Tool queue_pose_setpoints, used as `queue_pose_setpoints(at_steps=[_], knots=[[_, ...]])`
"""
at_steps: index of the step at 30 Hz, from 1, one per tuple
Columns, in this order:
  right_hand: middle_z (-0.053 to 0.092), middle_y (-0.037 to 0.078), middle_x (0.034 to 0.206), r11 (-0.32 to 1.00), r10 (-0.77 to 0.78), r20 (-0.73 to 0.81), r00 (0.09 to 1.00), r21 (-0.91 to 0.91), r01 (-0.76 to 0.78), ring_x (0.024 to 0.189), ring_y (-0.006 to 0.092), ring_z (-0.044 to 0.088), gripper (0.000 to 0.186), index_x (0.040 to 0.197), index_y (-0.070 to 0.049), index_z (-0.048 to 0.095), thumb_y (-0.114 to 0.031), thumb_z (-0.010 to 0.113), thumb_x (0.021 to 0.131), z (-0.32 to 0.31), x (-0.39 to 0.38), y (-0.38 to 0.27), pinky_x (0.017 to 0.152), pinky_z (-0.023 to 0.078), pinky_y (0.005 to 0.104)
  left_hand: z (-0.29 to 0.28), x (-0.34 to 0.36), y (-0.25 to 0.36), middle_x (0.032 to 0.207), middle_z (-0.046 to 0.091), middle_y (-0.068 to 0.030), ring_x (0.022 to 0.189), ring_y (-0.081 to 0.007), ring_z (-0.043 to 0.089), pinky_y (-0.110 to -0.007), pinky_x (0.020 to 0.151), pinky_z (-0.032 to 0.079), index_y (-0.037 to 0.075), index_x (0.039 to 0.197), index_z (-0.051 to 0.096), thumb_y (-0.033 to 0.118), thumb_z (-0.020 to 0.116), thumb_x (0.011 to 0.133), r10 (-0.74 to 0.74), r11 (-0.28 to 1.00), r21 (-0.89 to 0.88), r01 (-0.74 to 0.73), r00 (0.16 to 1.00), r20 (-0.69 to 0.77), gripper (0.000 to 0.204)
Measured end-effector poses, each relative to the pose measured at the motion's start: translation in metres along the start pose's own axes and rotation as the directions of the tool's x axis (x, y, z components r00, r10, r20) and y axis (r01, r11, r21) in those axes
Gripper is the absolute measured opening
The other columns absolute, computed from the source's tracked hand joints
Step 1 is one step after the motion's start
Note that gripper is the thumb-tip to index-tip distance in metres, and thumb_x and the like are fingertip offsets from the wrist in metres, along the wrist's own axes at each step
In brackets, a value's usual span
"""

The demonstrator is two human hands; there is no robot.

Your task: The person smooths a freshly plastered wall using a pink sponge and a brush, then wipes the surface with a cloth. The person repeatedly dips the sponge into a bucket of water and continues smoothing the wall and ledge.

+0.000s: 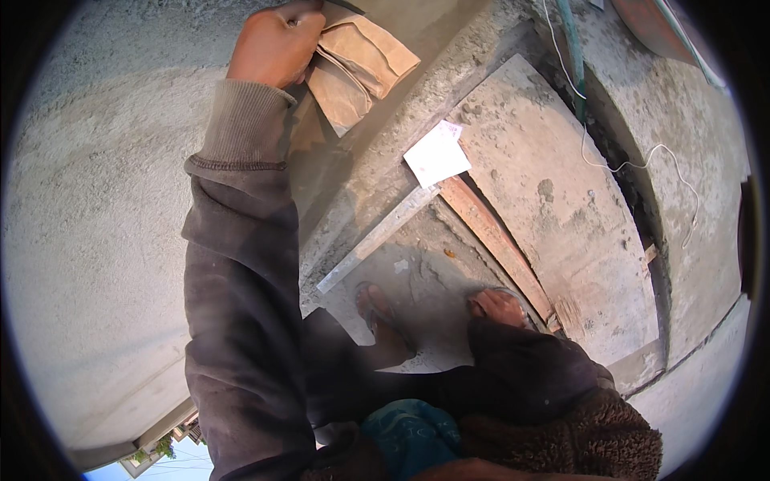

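At the top left my left hand (277, 44) is closed around a folded piece of brown paper (365, 60), which looks like thick bag paper. The paper sticks out to the right of my fist, creased in layers. My left arm reaches up the picture in a dark sleeve with a ribbed cuff. Just beside the hand rises a rough, light grey plastered wall (104, 216). My right hand does not show.
Below the paper runs a concrete ledge (337, 208). A white sheet (437, 156) lies where a pale strip (377, 236) meets a reddish-brown plank (497, 248). To the right are a dusty slab (553, 192), a white cord (674, 156) and a green pipe (571, 56). My sandalled feet (497, 307) stand between.
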State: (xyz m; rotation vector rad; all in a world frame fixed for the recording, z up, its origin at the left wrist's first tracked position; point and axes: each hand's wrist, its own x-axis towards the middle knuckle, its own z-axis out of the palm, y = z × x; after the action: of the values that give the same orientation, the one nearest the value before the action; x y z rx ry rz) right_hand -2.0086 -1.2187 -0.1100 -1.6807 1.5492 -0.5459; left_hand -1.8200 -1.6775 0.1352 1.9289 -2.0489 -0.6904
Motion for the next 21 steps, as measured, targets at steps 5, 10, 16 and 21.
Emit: queue_pose_setpoints(at_steps=[5, 10, 16, 21], knots=[[0.071, 0.002, 0.087, 1.0, -0.02, -0.042, 0.999, 0.015, 0.021, 0.084, 0.0244, 0.073, 0.013, 0.091, -0.018, 0.069, -0.022, 0.076, 0.081, 0.004, -0.001, -0.001, 0.071, 0.059, 0.038, 0.002, -0.006, 0.0, 0.071, 0.063, -0.0003, 0.049, -0.0066, 0.049, -0.025, 0.044, 0.04, -0.003, 0.13, 0.069, 0.018, 0.058, 0.093, 0.033, 0.993, -0.117, -0.028, 0.998, 0.047, 0.044], [0.071, 0.007, 0.088, 0.983, -0.132, 0.017, 0.991, 0.128, 0.129, 0.082, 0.0274, 0.072, 0.015, 0.095, -0.014, 0.068, -0.018, 0.075, 0.082, -0.004, 0.006, 0.008, 0.072, 0.058, 0.0403, 0.0, -0.001, 0.002, 0.073, 0.064, -0.0008, 0.05, -0.0064, 0.05, -0.024, 0.045, 0.04, -0.004, 0.13, 0.068, 0.018, 0.057, 0.094, 0.026, 1.0, -0.011, -0.026, 0.999, -0.02, 0.043], [0.071, 0.005, 0.086, 0.993, -0.066, 0.046, 0.997, 0.101, 0.061, 0.084, 0.0259, 0.073, 0.013, 0.091, -0.015, 0.069, -0.019, 0.076, 0.081, -0.009, 0.007, 0.001, 0.074, 0.058, 0.0399, -0.002, 0.005, -0.009, 0.074, 0.065, -0.0001, 0.052, -0.0058, 0.051, -0.023, 0.047, 0.04, -0.003, 0.132, 0.068, 0.018, 0.057, 0.095, 0.028, 0.991, -0.131, -0.021, 0.998, 0.047, 0.044], [0.072, 0.003, 0.086, 0.998, 0.041, -0.004, 0.999, 0.055, -0.041, 0.086, 0.0246, 0.073, 0.012, 0.089, -0.017, 0.07, -0.02, 0.076, 0.08, 0.0, 0.0, -0.004, 0.075, 0.058, 0.0389, -0.002, -0.002, -0.001, 0.074, 0.065, 0.0012, 0.055, -0.0044, 0.051, -0.022, 0.047, 0.039, 0.0, 0.133, 0.068, 0.018, 0.055, 0.096, 0.058, 0.995, -0.081, -0.052, 0.996, 0.075, 0.043]])
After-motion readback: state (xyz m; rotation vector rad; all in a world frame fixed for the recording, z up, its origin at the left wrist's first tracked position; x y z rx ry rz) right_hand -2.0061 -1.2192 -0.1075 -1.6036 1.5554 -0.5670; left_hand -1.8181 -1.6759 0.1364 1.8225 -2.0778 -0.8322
